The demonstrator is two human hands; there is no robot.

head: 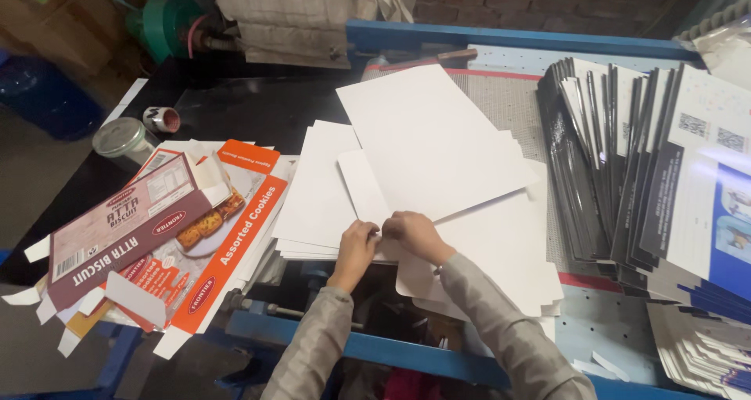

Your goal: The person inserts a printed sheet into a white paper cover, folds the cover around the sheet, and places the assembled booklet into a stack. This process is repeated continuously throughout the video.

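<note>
My left hand (pixel 357 243) and my right hand (pixel 415 234) meet at the near edge of a loose pile of white card sheets (pixel 438 146) on the worktable. Both hands pinch the lower edge of one white sheet (pixel 366 189) that lies on the pile, fingers curled on it. A big white sheet lies tilted across the top of the pile, reaching toward the back. Grey sleeves cover both forearms.
Flattened printed biscuit cartons (pixel 156 236) in orange, maroon and white lie at the left. A fanned stack of dark printed cartons (pixel 626 157) fills the right side. A metal tin (pixel 121 138) and a small tape roll (pixel 163 119) sit far left. The blue table frame (pixel 407 357) runs along the front.
</note>
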